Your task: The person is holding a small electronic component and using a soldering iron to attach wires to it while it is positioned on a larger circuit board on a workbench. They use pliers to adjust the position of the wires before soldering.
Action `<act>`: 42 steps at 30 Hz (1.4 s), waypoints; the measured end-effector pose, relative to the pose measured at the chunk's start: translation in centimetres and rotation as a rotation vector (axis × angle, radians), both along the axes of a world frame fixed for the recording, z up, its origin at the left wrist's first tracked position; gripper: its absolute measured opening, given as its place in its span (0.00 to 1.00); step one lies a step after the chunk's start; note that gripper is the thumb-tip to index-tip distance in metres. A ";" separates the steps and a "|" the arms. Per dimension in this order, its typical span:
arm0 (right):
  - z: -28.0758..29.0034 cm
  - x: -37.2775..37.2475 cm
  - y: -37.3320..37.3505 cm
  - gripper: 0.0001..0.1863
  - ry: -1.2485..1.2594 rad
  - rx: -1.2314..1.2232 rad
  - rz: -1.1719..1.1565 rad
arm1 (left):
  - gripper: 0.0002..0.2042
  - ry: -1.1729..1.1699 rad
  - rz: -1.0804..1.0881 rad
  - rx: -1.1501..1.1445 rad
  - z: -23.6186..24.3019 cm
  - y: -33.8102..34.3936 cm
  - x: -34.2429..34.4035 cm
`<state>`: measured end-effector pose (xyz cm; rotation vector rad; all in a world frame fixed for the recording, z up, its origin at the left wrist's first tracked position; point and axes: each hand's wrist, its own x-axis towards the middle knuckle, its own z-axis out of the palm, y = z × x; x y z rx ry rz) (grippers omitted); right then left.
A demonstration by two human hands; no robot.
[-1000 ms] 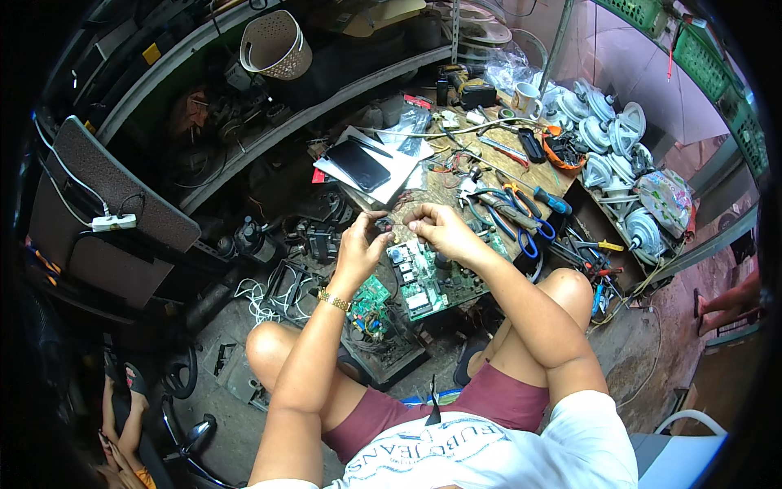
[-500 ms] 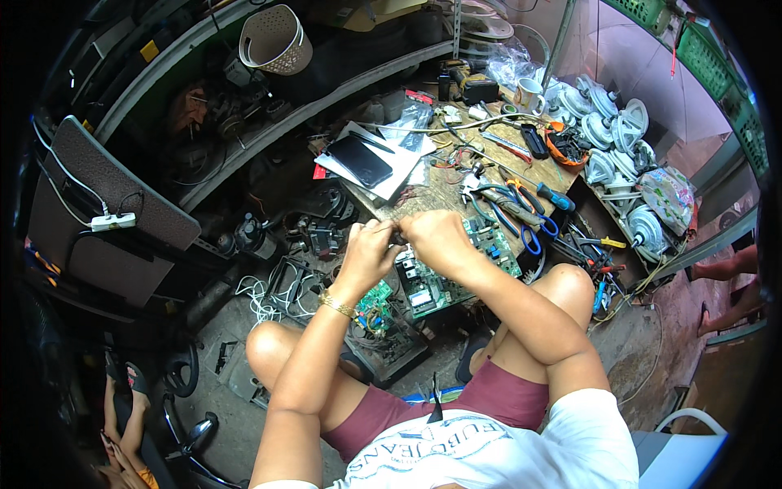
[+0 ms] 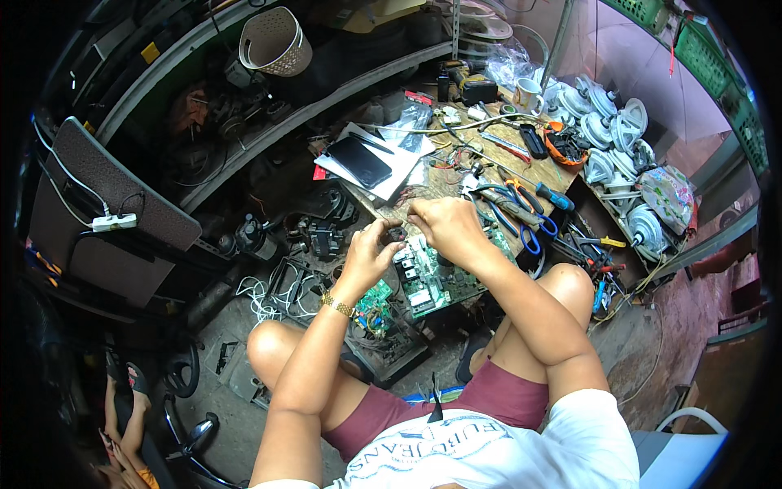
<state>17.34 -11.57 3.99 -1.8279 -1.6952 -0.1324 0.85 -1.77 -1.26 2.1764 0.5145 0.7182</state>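
Note:
My left hand (image 3: 371, 248) is curled above the upper left corner of a green circuit board (image 3: 428, 297), fingertips pinched around something small and dark that I cannot make out. Beside it, slightly higher, my right hand (image 3: 444, 228) has its fingers bent together; whatever they hold is hidden. A second, smaller board with wires (image 3: 375, 322) lies below my left hand on a dark metal chassis (image 3: 403, 359). A black phone (image 3: 358, 160) rests on white papers above my hands, and pliers (image 3: 521, 212) lie right of them.
A blue screwdriver (image 3: 554, 198), a mug (image 3: 529, 99) and a drill (image 3: 472, 85) are on the bench (image 3: 558, 175). Grey pulley-like parts (image 3: 627, 130) are piled at right. A shelf (image 3: 326, 98) runs behind. A chair back (image 3: 106, 220) stands left; another person's feet (image 3: 137, 383) show lower left.
My hands came close together half a second ago; since then my right hand has risen slightly away from the left. Another person's legs at the far right have moved out of view.

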 end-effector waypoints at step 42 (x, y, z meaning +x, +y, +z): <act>2.3 1.1 0.1 0.09 0.267 -0.234 -0.012 | 0.17 0.138 0.142 0.417 1.3 1.6 -1.2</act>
